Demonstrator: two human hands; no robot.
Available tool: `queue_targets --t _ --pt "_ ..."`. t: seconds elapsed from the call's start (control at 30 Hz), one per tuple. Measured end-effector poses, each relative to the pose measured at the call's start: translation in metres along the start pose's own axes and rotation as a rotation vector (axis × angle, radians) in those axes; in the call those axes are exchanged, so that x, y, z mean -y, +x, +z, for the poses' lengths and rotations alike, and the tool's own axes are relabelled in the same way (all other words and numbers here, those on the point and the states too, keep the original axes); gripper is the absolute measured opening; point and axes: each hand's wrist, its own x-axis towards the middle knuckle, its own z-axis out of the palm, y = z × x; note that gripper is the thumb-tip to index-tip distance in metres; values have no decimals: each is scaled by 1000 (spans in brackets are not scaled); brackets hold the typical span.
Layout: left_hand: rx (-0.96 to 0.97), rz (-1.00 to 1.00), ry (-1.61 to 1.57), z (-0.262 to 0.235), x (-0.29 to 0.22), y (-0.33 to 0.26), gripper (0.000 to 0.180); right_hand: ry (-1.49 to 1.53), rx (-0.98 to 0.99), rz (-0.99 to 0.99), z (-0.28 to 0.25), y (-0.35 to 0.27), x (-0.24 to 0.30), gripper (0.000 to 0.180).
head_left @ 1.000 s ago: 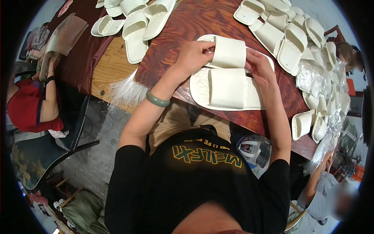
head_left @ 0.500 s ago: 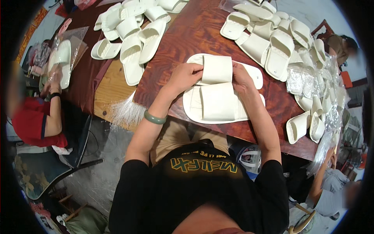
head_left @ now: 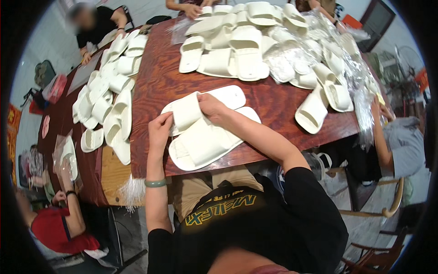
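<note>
Two white open-toe slippers lie side by side on the reddish-brown table before me. My left hand (head_left: 160,130) pinches the left edge of the strap on the far slipper (head_left: 185,112), its fingers closed. On the strap's other edge, my right hand (head_left: 212,108) is closed, with its fingers partly tucked under the strap and hidden. The near slipper (head_left: 207,142) lies flat just below my right wrist, its sole partly covered by my right forearm. A green bangle (head_left: 155,183) circles my left wrist.
A heap of white slippers (head_left: 248,45) and clear plastic bags (head_left: 285,59) covers the far right. More slippers (head_left: 107,91) are piled at the left. White strands (head_left: 131,194) hang off the left table corner. Co-workers sit around, one in red (head_left: 61,223) holding a bagged slipper.
The view has turned, so the table, slippers and co-workers appear shifted. Both hands stay on the far slipper's strap.
</note>
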Motion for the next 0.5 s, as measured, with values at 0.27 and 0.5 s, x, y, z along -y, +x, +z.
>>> queue_targets --t 0.27,0.5 --pt "359 -149 -160 -4 -24 6 29 -136 29 -72 -4 -2 4 21" --pt "286 -77 161 -18 -20 1 21 -43 303 48 2 2 4 27"
